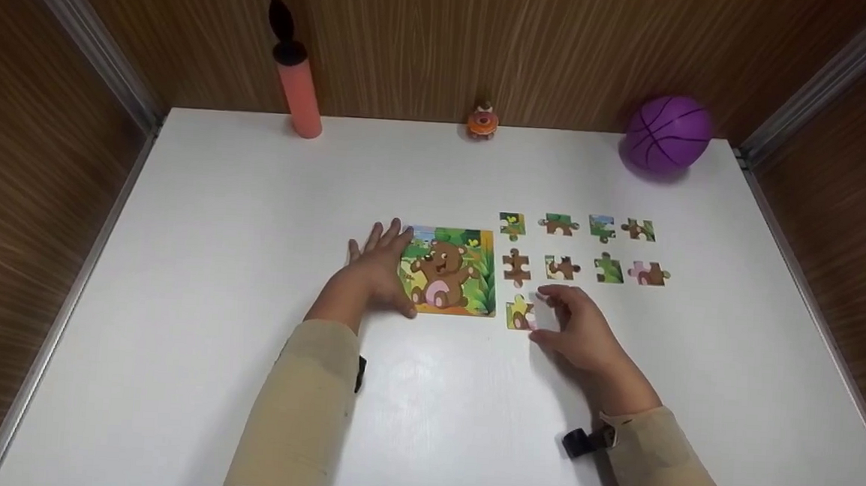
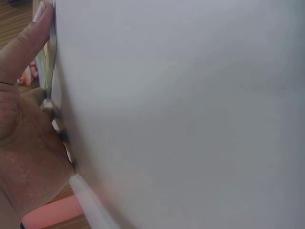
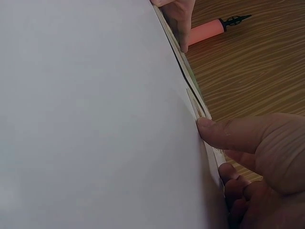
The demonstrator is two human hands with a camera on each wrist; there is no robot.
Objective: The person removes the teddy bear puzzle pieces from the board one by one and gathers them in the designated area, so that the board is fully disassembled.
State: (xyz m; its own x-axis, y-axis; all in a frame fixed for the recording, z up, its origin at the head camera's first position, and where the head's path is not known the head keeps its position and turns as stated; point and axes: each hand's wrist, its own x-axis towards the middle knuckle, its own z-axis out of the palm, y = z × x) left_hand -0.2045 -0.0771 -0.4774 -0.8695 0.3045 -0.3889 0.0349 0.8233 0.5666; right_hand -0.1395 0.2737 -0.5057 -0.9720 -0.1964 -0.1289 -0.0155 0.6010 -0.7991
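Note:
A square bear-picture board (image 1: 450, 270) lies flat on the white table. My left hand (image 1: 379, 270) rests at its left edge, fingers spread and thumb touching near the lower left corner. In the left wrist view, this hand (image 2: 28, 129) is seen from the palm side. A jigsaw piece (image 1: 519, 314) with yellow, green and brown lies just right of the board. My right hand (image 1: 582, 331) is beside that piece, its thumb at the lower right corner and the index fingertip apart, near the upper right. In the right wrist view, the thumb (image 3: 233, 132) and fingers stand apart.
Several more jigsaw pieces (image 1: 609, 269) lie in two rows above the right hand. Along the back wall stand a pink hand pump (image 1: 299, 96), a small orange figurine (image 1: 482, 123) and a purple ball (image 1: 669, 133). Wood-grain walls (image 1: 453, 41) border the white table (image 1: 422, 423).

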